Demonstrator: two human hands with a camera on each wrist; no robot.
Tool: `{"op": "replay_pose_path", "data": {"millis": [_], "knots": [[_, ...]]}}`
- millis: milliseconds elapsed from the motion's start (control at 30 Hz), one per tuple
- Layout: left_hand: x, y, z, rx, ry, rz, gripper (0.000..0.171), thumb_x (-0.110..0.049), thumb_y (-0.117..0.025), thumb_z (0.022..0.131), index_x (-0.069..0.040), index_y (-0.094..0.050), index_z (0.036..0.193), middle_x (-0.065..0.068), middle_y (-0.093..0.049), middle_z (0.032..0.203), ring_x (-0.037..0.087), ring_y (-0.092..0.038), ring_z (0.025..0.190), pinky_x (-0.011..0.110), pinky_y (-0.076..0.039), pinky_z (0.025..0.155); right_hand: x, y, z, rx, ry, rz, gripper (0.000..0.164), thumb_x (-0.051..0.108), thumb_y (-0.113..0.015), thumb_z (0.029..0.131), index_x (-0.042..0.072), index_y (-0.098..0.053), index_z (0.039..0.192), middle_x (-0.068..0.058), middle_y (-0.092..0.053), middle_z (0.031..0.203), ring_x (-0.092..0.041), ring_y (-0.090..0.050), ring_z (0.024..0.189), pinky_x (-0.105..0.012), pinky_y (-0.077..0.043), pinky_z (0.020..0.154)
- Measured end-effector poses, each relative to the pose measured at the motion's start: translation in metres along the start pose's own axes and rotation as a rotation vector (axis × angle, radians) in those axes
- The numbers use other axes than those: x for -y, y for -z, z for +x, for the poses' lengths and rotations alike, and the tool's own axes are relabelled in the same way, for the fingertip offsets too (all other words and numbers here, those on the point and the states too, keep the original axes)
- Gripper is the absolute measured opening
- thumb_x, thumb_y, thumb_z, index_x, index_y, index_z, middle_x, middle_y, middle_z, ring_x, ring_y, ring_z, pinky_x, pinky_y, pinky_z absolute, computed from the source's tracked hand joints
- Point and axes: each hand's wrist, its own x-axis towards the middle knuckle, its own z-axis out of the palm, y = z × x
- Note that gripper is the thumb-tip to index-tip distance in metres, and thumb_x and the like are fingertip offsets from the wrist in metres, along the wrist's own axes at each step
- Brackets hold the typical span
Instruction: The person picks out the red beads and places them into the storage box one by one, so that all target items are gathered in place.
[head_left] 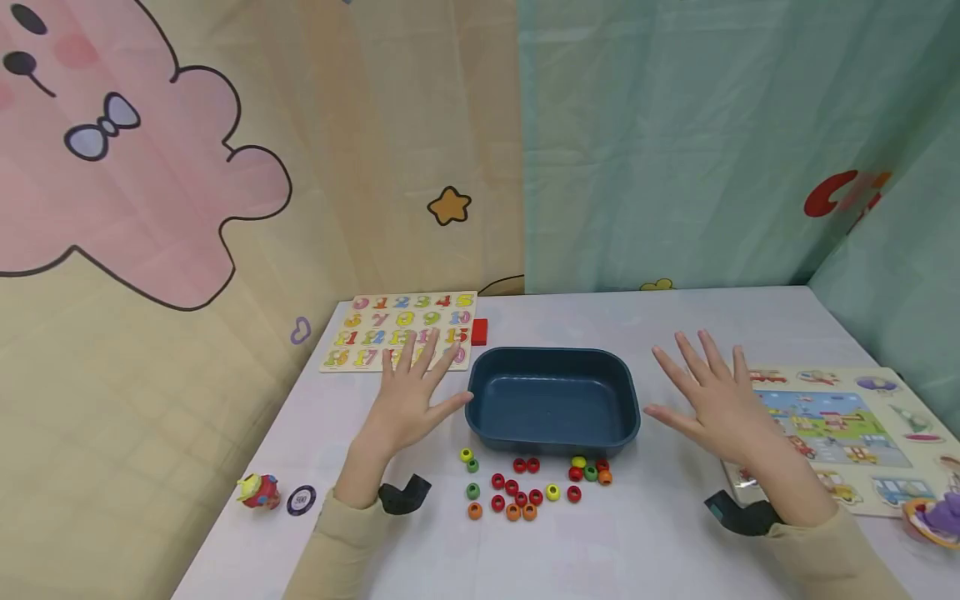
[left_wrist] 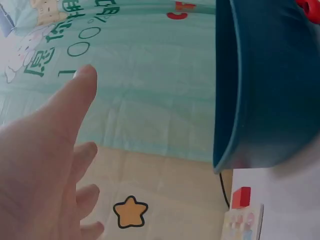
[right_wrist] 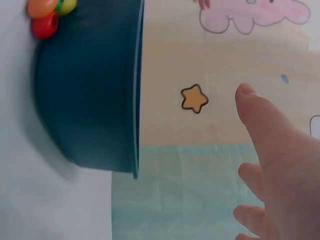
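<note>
A dark blue rectangular basin (head_left: 553, 408) stands on the white table, and its inside looks bare. To its left my left hand (head_left: 408, 404) is spread with straight fingers, the thumb tip close to the rim. My right hand (head_left: 716, 408) is spread likewise on the other side, apart from the basin. Neither hand holds anything. In front of the basin lie several loose beads: red beads (head_left: 512, 487), orange beads (head_left: 513, 512), green beads (head_left: 472, 490) and yellow beads (head_left: 552, 492). Both wrist views show the basin wall (left_wrist: 275, 85) beside the outstretched thumb (right_wrist: 265, 120).
A number puzzle board (head_left: 360, 337) lies at the back left with a red block (head_left: 479, 332) beside it. At right is a picture puzzle board (head_left: 832, 425), near a purple toy (head_left: 941, 517). A small figurine (head_left: 259, 492) and a round 500 chip (head_left: 302, 500) sit at left.
</note>
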Motion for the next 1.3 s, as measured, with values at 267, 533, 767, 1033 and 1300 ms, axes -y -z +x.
{"op": "replay_pose_path", "data": {"millis": [267, 533, 767, 1033, 1300], "knots": [[0.007, -0.006, 0.002, 0.162, -0.076, -0.557, 0.083, -0.057, -0.066, 0.068, -0.036, -0.027, 0.139, -0.011, -0.001, 0.148, 0.022, -0.008, 0.134, 0.059, -0.026, 0.096, 0.027, 0.019, -0.004, 0.143, -0.078, 0.341, 0.058, 0.062, -0.061, 0.068, 0.016, -0.059, 0.102, -0.001, -0.059, 0.098, -0.021, -0.054, 0.089, -0.039, -0.049, 0.070], [0.019, -0.027, 0.006, 0.397, -0.147, -0.966, 0.064, -0.017, -0.075, 0.072, -0.011, -0.045, 0.128, 0.011, -0.008, 0.148, 0.028, -0.012, 0.133, 0.051, -0.022, 0.102, 0.019, -0.004, -0.005, 0.509, 0.158, 0.824, 0.021, 0.036, -0.065, 0.079, 0.017, -0.061, 0.087, 0.009, -0.061, 0.079, -0.007, -0.058, 0.072, -0.024, -0.049, 0.061], [0.021, -0.055, 0.009, 0.418, -0.153, -1.114, 0.046, -0.009, -0.070, 0.076, 0.001, -0.051, 0.117, 0.015, -0.011, 0.147, 0.029, -0.023, 0.130, 0.041, -0.027, 0.102, 0.016, -0.027, 0.001, 0.566, 0.204, 0.976, 0.021, 0.023, -0.065, 0.081, 0.007, -0.068, 0.094, -0.006, -0.066, 0.092, -0.011, -0.060, 0.079, -0.027, -0.051, 0.065], [0.027, -0.088, 0.013, 0.337, -0.101, -1.238, 0.043, -0.010, -0.070, 0.076, -0.002, -0.051, 0.114, 0.010, -0.012, 0.147, 0.028, -0.029, 0.127, 0.037, -0.032, 0.099, 0.017, -0.045, 0.001, 0.479, 0.167, 0.989, 0.024, 0.023, -0.067, 0.079, 0.006, -0.069, 0.095, -0.005, -0.067, 0.090, -0.011, -0.061, 0.075, -0.026, -0.051, 0.060], [0.021, -0.094, 0.012, 0.318, -0.113, -1.303, 0.046, -0.008, -0.066, 0.079, 0.002, -0.045, 0.118, 0.002, 0.004, 0.149, 0.024, -0.010, 0.134, 0.039, -0.020, 0.105, 0.027, -0.066, -0.002, 0.431, 0.170, 1.022, 0.027, 0.018, -0.069, 0.078, 0.007, -0.068, 0.102, -0.001, -0.067, 0.088, -0.011, -0.060, 0.073, -0.025, -0.051, 0.061]]}}
